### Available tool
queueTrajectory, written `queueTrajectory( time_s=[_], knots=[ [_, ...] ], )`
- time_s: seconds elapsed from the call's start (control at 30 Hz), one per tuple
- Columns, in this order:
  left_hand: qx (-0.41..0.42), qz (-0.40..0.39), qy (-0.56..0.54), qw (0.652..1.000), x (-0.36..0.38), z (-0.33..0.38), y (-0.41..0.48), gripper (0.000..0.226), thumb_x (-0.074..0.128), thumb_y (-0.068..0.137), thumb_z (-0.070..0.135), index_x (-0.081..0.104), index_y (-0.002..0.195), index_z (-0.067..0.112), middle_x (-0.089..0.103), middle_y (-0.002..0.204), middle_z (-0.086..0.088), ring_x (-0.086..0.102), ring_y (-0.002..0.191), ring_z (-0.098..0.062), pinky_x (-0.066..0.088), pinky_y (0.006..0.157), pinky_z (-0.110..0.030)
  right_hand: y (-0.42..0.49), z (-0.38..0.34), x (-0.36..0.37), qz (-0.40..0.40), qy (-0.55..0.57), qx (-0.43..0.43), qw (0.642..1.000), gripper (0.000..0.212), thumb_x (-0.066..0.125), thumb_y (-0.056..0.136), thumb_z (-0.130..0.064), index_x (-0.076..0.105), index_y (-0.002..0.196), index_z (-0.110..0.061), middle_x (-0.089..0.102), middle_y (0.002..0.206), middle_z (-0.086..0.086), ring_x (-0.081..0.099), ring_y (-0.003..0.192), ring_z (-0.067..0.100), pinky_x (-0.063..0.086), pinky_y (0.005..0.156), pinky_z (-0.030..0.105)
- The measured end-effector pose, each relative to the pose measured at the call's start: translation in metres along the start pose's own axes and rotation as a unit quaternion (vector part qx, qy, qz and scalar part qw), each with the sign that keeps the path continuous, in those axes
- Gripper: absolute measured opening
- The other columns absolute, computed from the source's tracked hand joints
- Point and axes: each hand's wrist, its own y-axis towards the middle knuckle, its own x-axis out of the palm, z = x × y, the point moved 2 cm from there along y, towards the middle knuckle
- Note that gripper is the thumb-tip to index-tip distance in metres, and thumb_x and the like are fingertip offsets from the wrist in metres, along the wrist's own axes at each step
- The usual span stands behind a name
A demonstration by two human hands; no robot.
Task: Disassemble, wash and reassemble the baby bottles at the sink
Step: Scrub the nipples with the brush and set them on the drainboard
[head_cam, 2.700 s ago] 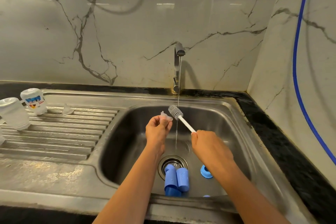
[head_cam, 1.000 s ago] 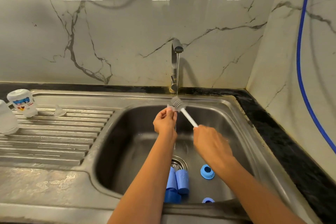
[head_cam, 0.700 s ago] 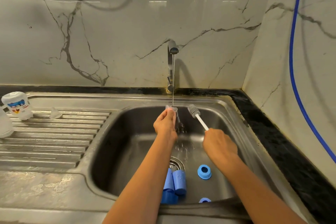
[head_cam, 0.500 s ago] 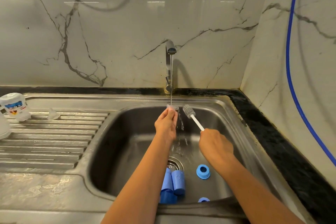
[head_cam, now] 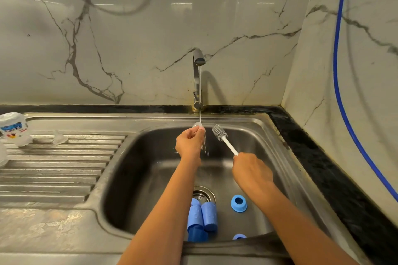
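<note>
Head view:
- left hand [head_cam: 189, 142] pinching small clear silicone teat [head_cam: 197, 124] at fingertips, under thin water stream [head_cam: 200, 101] from chrome tap [head_cam: 197, 75], over stainless steel sink basin [head_cam: 150, 157]
- right hand [head_cam: 251, 171] wrapped round white handle of grey-bristled bottle brush [head_cam: 224, 139]
- brush head near teat at 3 o'clock, not touching
- blue cylindrical caps [head_cam: 207, 216] on basin floor, 6 o'clock of drain [head_cam: 203, 192]
- blue ring collar [head_cam: 238, 203] at 3 o'clock of caps
- clear printed bottle [head_cam: 14, 128] and second clear teat [head_cam: 59, 137] on ribbed drainboard [head_cam: 53, 168], 9 o'clock of basin

Left hand [head_cam: 189, 142] pinches a clear teat [head_cam: 197, 124] under the running tap [head_cam: 198, 58]. Right hand [head_cam: 252, 173] grips the brush [head_cam: 224, 139] just right of it. Blue caps [head_cam: 203, 218] lie near the drain [head_cam: 203, 194].
</note>
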Motion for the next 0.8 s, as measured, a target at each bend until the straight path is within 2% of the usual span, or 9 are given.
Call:
queueTrajectory(
  time_s=[0.07,0.13,0.23,0.37,0.47,0.6,0.67,0.73,0.8],
  knots=[
    [0.074,0.019,0.088,0.993,-0.003,0.003,0.001,0.013,0.070,0.086,0.020,0.072,0.096,0.012,0.069,0.080,0.001,0.058,0.063,-0.003,0.053,0.067,-0.017,0.001,-0.001,0.001,-0.003,-0.004,0.000,1.000,0.034,0.034,0.101,-0.015,0.055,0.127,-0.012,0.062,0.120,0.007,0.060,0.108,0.028,0.039,0.073,0.031],
    [0.126,0.012,0.147,0.981,-0.003,0.005,0.003,0.015,0.068,0.088,0.023,0.073,0.096,0.010,0.069,0.080,0.001,0.058,0.063,-0.004,0.056,0.073,-0.024,0.001,-0.001,0.002,-0.005,-0.003,-0.001,1.000,0.033,0.034,0.101,-0.014,0.055,0.127,-0.012,0.062,0.119,0.007,0.061,0.107,0.028,0.040,0.073,0.031],
    [0.157,-0.015,0.177,0.972,-0.001,0.005,0.002,0.017,0.066,0.091,0.028,0.072,0.092,0.012,0.070,0.078,0.003,0.064,0.070,-0.008,0.057,0.076,-0.032,0.000,-0.001,0.001,0.000,0.008,-0.002,1.000,0.033,0.035,0.101,-0.015,0.055,0.126,-0.012,0.062,0.118,0.007,0.061,0.106,0.028,0.040,0.072,0.031],
    [0.181,-0.032,0.169,0.968,0.000,0.004,0.000,0.022,0.071,0.087,0.025,0.062,0.104,0.014,0.065,0.080,0.007,0.060,0.072,0.000,0.046,0.065,-0.011,-0.001,-0.001,0.001,0.000,0.010,-0.010,1.000,0.033,0.034,0.101,-0.016,0.055,0.127,-0.011,0.062,0.119,0.008,0.061,0.107,0.029,0.038,0.071,0.031],
    [0.183,-0.017,0.162,0.970,-0.002,0.004,0.002,0.029,0.072,0.086,0.024,0.056,0.108,0.014,0.060,0.084,0.008,0.056,0.072,0.002,0.044,0.065,-0.011,-0.001,-0.001,0.000,0.000,0.019,-0.009,1.000,0.034,0.034,0.101,-0.017,0.055,0.127,-0.011,0.061,0.120,0.009,0.060,0.108,0.030,0.037,0.072,0.030],
    [0.185,-0.016,0.143,0.972,-0.003,0.005,0.002,0.032,0.069,0.089,0.018,0.050,0.115,0.014,0.057,0.092,0.006,0.055,0.075,0.003,0.043,0.059,-0.002,-0.003,-0.003,-0.003,0.031,0.023,-0.016,0.999,0.033,0.032,0.103,-0.022,0.057,0.121,-0.010,0.064,0.113,0.008,0.063,0.102,0.028,0.039,0.069,0.031],
    [0.178,-0.031,0.118,0.976,-0.002,0.006,0.002,0.034,0.066,0.091,0.018,0.050,0.120,0.013,0.061,0.099,0.003,0.061,0.083,-0.005,0.049,0.070,-0.009,-0.004,-0.005,-0.007,0.074,0.016,-0.035,0.997,0.036,0.028,0.105,-0.028,0.057,0.116,-0.010,0.065,0.107,0.007,0.064,0.095,0.028,0.039,0.066,0.032],
    [0.154,-0.044,0.093,0.983,-0.001,0.006,0.004,0.036,0.063,0.092,0.022,0.050,0.125,0.014,0.062,0.104,0.001,0.061,0.087,-0.007,0.053,0.083,-0.025,-0.006,-0.009,-0.012,0.110,-0.002,-0.060,0.992,0.038,0.025,0.105,-0.031,0.056,0.111,-0.010,0.066,0.102,0.007,0.065,0.091,0.028,0.040,0.064,0.032],
    [0.104,-0.058,0.037,0.992,0.000,0.006,0.006,0.036,0.061,0.094,0.024,0.049,0.127,0.016,0.061,0.107,0.000,0.061,0.088,-0.007,0.052,0.083,-0.031,-0.007,-0.010,-0.015,0.114,-0.004,-0.077,0.990,0.039,0.025,0.105,-0.032,0.057,0.108,-0.011,0.066,0.101,0.007,0.065,0.090,0.029,0.041,0.065,0.034]
  ],
)
